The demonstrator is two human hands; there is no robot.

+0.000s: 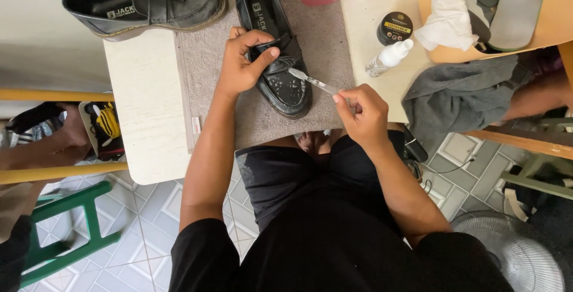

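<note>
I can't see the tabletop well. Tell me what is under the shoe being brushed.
A grey mat lies under the black shoe, on the white table. The part of the mat right under its sole is hidden.

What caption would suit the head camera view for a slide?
Left hand steadies a glossy black leather loafer on a grey towel while the right hand brushes it with a small clear-handled brush.

Shoe (pixel 277 59) on mat (pixel 322 47), second shoe (pixel 146 4) left, tin (pixel 394 27) right
</note>
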